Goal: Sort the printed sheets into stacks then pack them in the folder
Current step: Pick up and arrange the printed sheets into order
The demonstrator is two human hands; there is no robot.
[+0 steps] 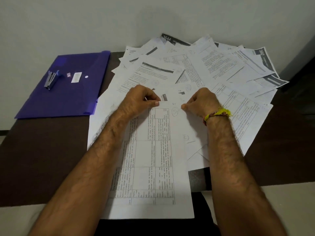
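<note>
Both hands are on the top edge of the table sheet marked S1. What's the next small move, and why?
Probably lift that sheet clear and lay it on bare desk to start a stack. The left hand and right hand both pinch its far edge, the other sheets lie fanned and unsorted, and the folder is shut, with a stapler on it.

Both bare forearms extend forward, roughly parallel. Left hand point(143, 97) is curled, thumb pressed against forefinger in a pinching grip. Right hand point(200, 101) is likewise curled, thumb and fingertips pinched together.
</note>
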